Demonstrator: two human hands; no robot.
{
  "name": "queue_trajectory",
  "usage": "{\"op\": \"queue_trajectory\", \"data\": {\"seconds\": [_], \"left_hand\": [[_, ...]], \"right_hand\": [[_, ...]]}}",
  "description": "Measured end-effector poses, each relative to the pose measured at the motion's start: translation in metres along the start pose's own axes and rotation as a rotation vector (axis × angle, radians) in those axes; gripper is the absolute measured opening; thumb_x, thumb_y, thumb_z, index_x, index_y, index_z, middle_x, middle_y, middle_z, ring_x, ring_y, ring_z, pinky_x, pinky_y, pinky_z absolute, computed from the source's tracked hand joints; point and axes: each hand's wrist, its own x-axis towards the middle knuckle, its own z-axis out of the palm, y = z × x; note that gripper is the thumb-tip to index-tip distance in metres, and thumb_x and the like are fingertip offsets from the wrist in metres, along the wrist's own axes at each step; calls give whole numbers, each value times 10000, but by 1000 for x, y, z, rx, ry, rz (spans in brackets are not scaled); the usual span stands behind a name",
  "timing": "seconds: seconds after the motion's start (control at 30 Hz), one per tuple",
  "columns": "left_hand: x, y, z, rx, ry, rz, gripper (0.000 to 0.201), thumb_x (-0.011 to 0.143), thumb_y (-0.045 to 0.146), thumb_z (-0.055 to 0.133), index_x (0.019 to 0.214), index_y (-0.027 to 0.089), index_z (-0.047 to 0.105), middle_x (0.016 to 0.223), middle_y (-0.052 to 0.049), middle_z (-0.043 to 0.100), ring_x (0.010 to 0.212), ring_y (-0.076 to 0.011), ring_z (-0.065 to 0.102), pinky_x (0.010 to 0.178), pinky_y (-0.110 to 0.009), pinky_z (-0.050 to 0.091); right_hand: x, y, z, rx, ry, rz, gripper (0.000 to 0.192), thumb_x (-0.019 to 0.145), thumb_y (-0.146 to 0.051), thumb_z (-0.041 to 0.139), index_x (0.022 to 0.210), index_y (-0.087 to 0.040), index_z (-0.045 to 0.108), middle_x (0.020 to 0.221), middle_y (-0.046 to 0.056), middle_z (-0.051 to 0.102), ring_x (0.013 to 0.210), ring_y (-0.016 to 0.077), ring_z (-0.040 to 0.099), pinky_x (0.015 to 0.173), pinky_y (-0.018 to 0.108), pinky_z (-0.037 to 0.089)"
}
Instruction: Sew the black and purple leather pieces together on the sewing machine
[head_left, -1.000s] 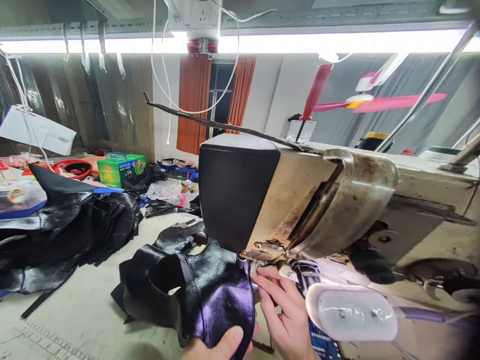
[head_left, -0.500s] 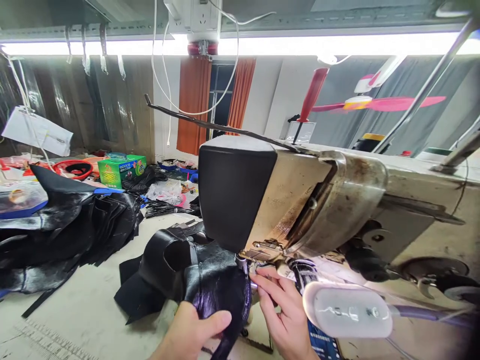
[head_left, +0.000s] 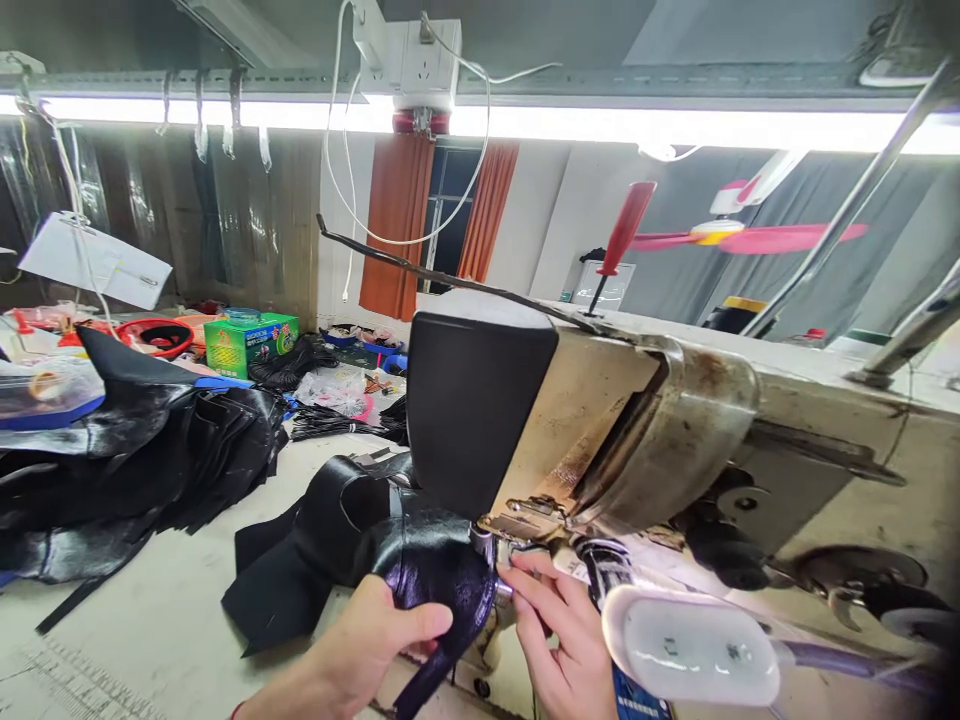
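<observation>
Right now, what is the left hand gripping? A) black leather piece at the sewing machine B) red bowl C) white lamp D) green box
A: the left hand is closed on the black leather piece beside the sewing machine.

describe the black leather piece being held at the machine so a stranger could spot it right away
Start at the big worn sewing machine filling the right half of the view. Under its head, at the needle end, the left hand grips a shiny black leather piece while the right hand fingers touch the metal foot. Unlike the loose leather heap at far left, it is curved and shaped.
</observation>
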Motion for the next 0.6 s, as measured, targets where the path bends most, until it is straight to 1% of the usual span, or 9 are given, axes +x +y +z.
{"op": "queue_trajectory", "data": {"seconds": [0.1,0.23,0.4,0.5,0.6], "left_hand": [[3,-3,4,-56,19,22,581,552,507,917,957,116,773,933,-118,757,836,-209,673,749,-288,509],[5,-6,10,-124,-6,35,527,613,497,901,960,118,782,929,-121,764,906,-250,696,826,-337,532],[7,-5,18,-201,4,66,520,623,478,902,968,109,779,920,-128,763,871,-254,701,871,-378,533],[8,-7,24,-194,32,75,520,635,508,885,919,85,777,850,-133,752,818,-243,686,834,-363,528],[9,-9,28,-92,132,107,461,648,555,855,746,114,760,720,-80,710,711,-189,619,723,-294,494]], "right_hand": [[-1,1,1,-22,-13,-13,274,945,-239,556,1142,-274,744,1044,66,768,933,239,739,796,351,611],[-2,2,2,-26,-9,-12,269,944,-244,561,1134,-272,750,1052,69,764,947,239,733,803,353,612],[-5,4,3,-40,-15,-7,260,953,-257,550,1124,-272,746,1063,76,759,977,246,723,809,372,612],[-8,5,4,-69,-39,-17,267,974,-256,522,1138,-267,733,1070,80,757,975,242,729,816,379,611],[-9,6,5,-79,-45,-27,277,991,-246,500,1150,-262,725,1087,79,759,974,234,737,834,375,608]]}}
